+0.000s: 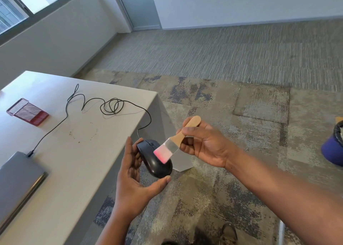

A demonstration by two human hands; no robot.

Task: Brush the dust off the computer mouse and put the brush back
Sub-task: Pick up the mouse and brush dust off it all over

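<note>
Left hand cradles the black mouse off the table's right edge, over the carpet; fingers behind the mouse's left side, thumb at its near end. Right hand pinches the brush by its wooden handle, thumb on top, fingers curled beneath. Brush slants down-left; its pink bristles lie on the mouse's top, blurred. Metal ferrule between handle and bristles.

Mouse cable runs from the mouse's front up over the table edge, loops across the tabletop, then down to a plug at a closed grey laptop at the left edge. Red mesh tray sits far left on the table, well apart from the laptop. Brown specks on the tabletop centre. Blue object at right edge, partly cut off. Shoe at bottom.
</note>
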